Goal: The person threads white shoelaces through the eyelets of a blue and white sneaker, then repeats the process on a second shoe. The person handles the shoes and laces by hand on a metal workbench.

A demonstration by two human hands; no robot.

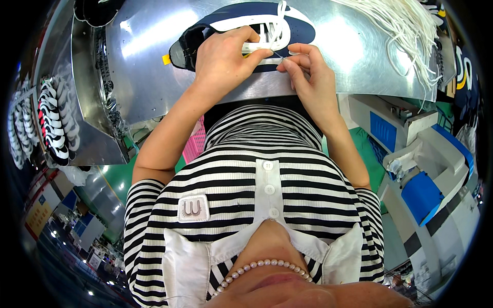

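Note:
A navy sneaker [298,23] with a white side band lies sideways on the metal table, its toe to the right. White lace [272,32] runs across its throat, and one loop stands up at the far edge. My left hand [224,56] lies over the shoe's near middle, its thumb and fingers closed on the upper by the lacing. Close to the thumb tip, my right hand [311,72] has its thumb and forefinger pinched together at the shoe's near edge. A fine, thread-like strand shows between the two hands; what exactly the right fingertips hold is too small to tell.
The shiny metal table [149,77] has a raised rim at left. A bundle of loose white laces [405,31] hangs over its right side. Black shoe parts [97,10] sit at the far left. A grey and blue machine [416,159] stands to the lower right.

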